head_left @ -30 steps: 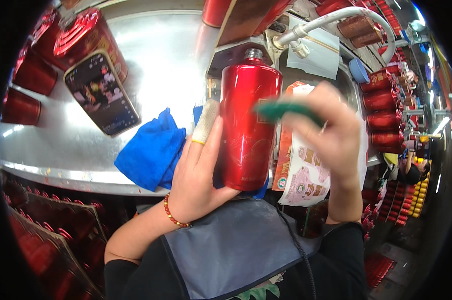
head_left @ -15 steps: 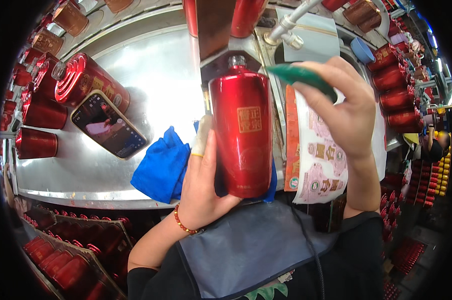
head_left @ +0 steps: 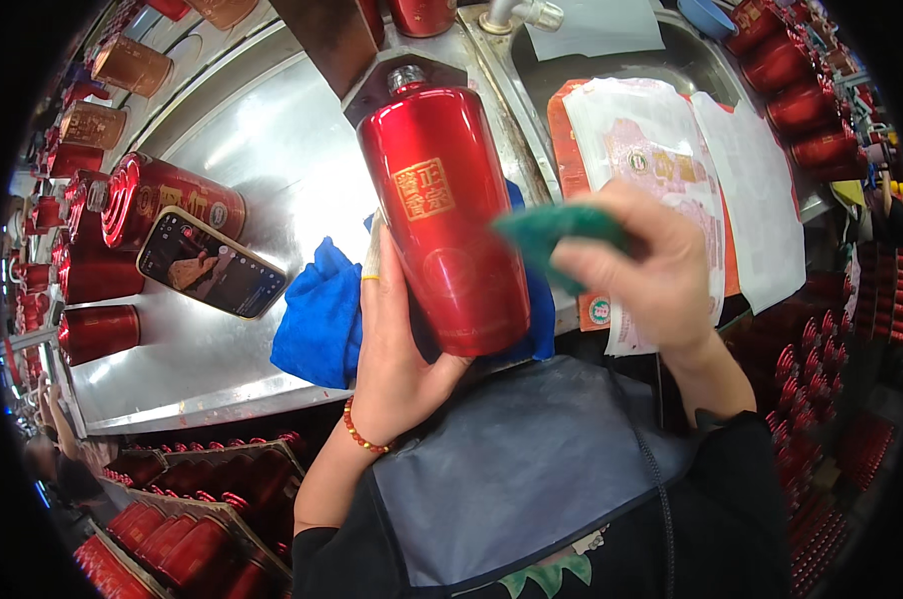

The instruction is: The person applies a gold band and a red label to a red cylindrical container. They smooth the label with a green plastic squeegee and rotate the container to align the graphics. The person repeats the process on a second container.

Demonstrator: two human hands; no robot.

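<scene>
A glossy red bottle (head_left: pixel 458 255) with a gold square emblem lies tilted before me, its clear neck pointing away into a dark angled holder (head_left: pixel 371 85). My left hand (head_left: pixel 403 339) is wrapped round its lower left side, with a pale cover and a yellow band on one finger. To the right of the bottle my right hand (head_left: pixel 656 265) pinches a green scraper-like piece (head_left: pixel 561 240), smeared by motion. Its tip is close to the bottle's side; whether it touches I cannot tell. A blue cloth (head_left: pixel 319 319) lies left of my left hand, and more blue shows behind the bottle.
On the metal table's left lie a phone (head_left: pixel 212 262) with a lit screen and a red bottle (head_left: pixel 172 200). Printed sticker sheets (head_left: pixel 661 165) lie to the right, by a sink (head_left: pixel 711 85) with a tap (head_left: pixel 521 14). Boxes of red bottles (head_left: pixel 187 549) stand lower left.
The bottle has tilted, its neck swinging leftward. My right hand has come down with the green piece from beside the neck to the bottle's lower right side. The whole view has shifted.
</scene>
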